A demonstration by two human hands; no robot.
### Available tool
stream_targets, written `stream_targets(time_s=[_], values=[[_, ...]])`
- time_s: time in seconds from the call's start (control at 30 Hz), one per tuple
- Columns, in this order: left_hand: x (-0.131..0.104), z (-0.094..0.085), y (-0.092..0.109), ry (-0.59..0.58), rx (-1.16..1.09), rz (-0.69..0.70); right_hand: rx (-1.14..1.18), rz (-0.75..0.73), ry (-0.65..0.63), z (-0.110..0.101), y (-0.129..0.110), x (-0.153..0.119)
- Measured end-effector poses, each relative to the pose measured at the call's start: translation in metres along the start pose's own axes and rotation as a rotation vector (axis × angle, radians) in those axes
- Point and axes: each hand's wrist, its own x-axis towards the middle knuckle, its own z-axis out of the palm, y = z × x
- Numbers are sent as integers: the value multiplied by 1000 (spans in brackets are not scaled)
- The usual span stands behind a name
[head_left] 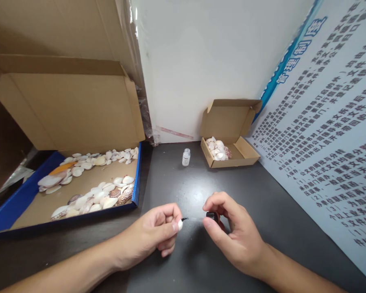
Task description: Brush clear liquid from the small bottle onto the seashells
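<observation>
My left hand (160,230) pinches a small white shell (180,225) between thumb and fingertips above the dark table. From the right, my right hand (232,232) grips the black cap of a brush applicator (212,215). Its thin clear stem points left, and the dark brush tip meets or nearly meets the shell; I cannot tell whether they touch. Beyond my hands stands a small clear glass bottle (186,157), upright and uncapped, with a white label.
At left, a large open blue-sided cardboard box (64,219) holds many shells (105,195) in rows. A smaller open cardboard box (240,163) with white shells (217,149) stands back right. A white board (177,73) rises behind; a printed poster (323,134) borders the right.
</observation>
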Motion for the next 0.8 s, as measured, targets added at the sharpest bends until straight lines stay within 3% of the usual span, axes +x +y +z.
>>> stream_targets(time_s=[0.8], values=[[0, 1, 1, 1, 8, 10, 6, -36, 8, 0, 1, 0]])
